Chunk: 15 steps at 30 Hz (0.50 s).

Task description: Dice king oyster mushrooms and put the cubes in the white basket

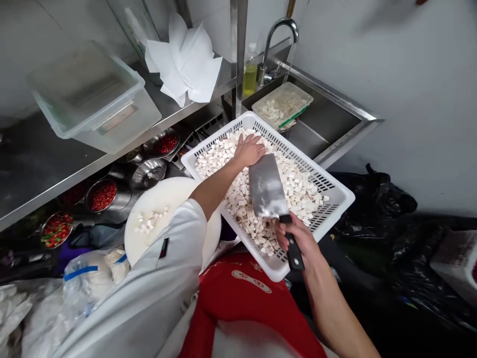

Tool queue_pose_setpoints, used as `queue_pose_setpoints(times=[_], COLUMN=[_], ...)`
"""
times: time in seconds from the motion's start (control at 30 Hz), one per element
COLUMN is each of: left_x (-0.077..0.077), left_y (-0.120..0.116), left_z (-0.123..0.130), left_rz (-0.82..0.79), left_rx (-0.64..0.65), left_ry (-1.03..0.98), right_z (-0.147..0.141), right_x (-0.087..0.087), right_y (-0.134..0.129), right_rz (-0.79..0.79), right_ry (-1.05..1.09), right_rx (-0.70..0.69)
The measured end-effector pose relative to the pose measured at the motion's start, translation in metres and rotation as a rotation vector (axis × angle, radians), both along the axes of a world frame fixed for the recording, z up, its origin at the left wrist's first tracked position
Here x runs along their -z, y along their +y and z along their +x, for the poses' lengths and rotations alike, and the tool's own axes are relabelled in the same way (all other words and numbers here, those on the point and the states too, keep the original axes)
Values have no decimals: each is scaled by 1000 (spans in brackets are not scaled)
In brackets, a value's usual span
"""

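Observation:
A white perforated basket [337,199] holds a wide layer of small white cubes [298,184]. My left hand [250,150] lies on the cubes near the basket's far side, its fingers spread and holding nothing. In my right hand [298,238] is the black handle of a cleaver [267,186], whose broad blade lies over the cubes with its far end beside my left hand. Left of the basket is a round white cutting board [139,243] with a small group of cubes on it, partly hidden by my left arm.
A steel shelf [179,115] bears a clear plastic bin [122,122] and white paper [182,59]. Metal bowls with chopped red peppers [103,195] stand below. Behind the basket are a sink [316,119], a tub of white slices [278,107] and a running faucet [286,22]. Black bags [383,199] lie right.

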<state>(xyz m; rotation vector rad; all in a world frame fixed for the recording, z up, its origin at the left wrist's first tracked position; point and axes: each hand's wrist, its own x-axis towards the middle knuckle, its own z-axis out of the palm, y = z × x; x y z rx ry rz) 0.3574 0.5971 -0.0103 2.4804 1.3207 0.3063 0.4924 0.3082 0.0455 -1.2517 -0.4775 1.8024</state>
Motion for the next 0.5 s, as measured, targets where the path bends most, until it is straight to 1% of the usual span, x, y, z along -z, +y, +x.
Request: queue_pose_setpoints(times=[0.07, 0.1, 0.17, 0.23, 0.27, 0.3, 0.33, 0.37, 0.4, 0.43, 0.5], left_x=[-2, -6, -22, -39, -46, -52, -55, -56, -54, -50, -33], left_y=[15, 18, 15, 5, -3, -14, -28, -45, -65, -87, -138], left_z=[7, 9, 7, -9, -24, -47, -75, -111, -151, -196, -286], left_rz=[-22, -17, 38, 148, 215, 274, 316, 330, 316, 259, 97], left_rx=[-38, -59, -106, -164, -220, -289, -357, -428, -490, -521, -656], left_ry=[23, 14, -34, -84, -102, -116, -127, -136, -151, -147, -111], right_z=[16, 22, 32, 35, 33, 29, 23, 14, 3, -10, -39], right_x=[3, 6, 12, 17, 19, 20, 20, 20, 19, 20, 25], right_y=[-38, -56, -86, -104, -107, -107, -105, -101, -95, -90, -79], right_rz=[-67, -97, -142, -160, -156, -146, -128, -103, -72, -37, 48], right_ry=[-40, -64, -104, -175, -219, -262, -301, -332, -357, -381, -441], right_rx=[10, 9, 3, -30, -74, -136, -213, -299, -386, -470, -609])
